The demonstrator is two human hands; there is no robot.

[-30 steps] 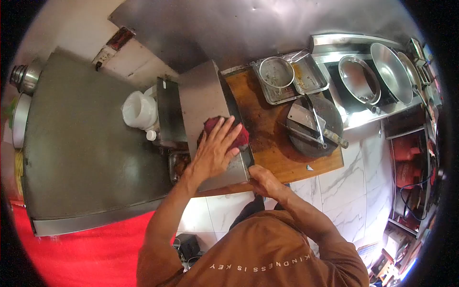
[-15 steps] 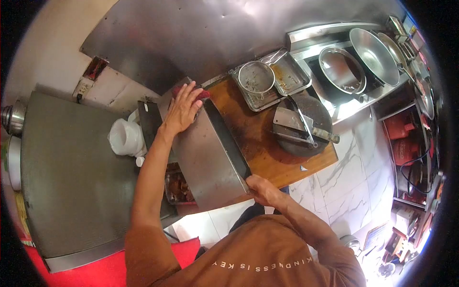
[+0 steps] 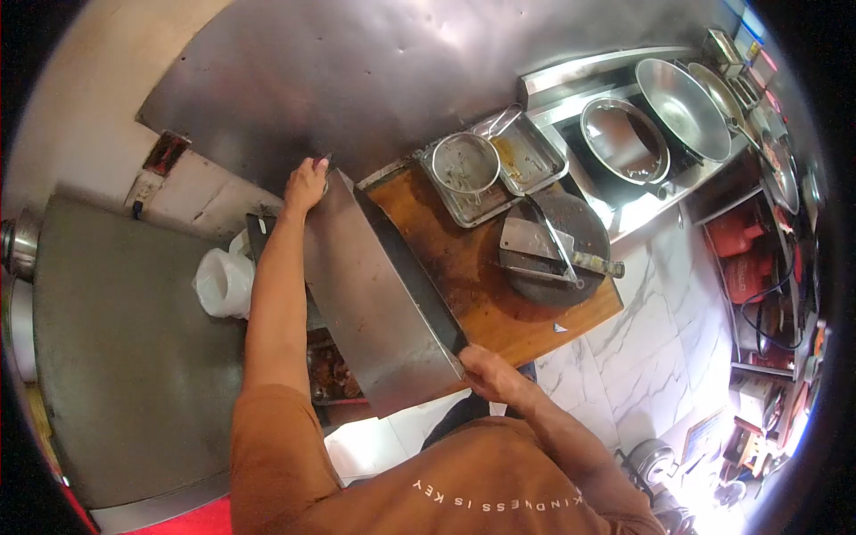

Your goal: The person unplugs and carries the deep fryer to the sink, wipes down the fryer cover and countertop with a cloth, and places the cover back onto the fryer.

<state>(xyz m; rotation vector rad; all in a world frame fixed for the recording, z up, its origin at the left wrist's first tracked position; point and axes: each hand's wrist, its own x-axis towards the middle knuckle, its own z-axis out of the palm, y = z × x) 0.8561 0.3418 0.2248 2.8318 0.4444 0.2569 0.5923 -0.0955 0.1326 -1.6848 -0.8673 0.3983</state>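
A long stainless steel panel [image 3: 366, 285] with folded edges lies slantwise between the wooden board and the grey worktop. At its far end my left hand [image 3: 308, 185] is closed, with a little of a dark red cloth [image 3: 323, 164] showing at the fingers; most of the cloth is hidden. My right hand [image 3: 493, 372] is closed round the panel's near right corner. Under the panel's left side, a container of brown, chunky food [image 3: 330, 370] is partly visible.
On the wooden board [image 3: 428, 250] are metal trays [image 3: 544, 169], a strainer [image 3: 465, 163] and a round chopping block [image 3: 584, 223] bearing a cleaver [image 3: 526, 239]. Pans [image 3: 624, 143] stand on the stove at right. A white plastic-lined tub [image 3: 223, 283] is beside my left forearm.
My left hand has gone from lying spread on the red cloth atop the panel to closing at its far left end. My right hand stays at the near corner. The view has shifted slightly.
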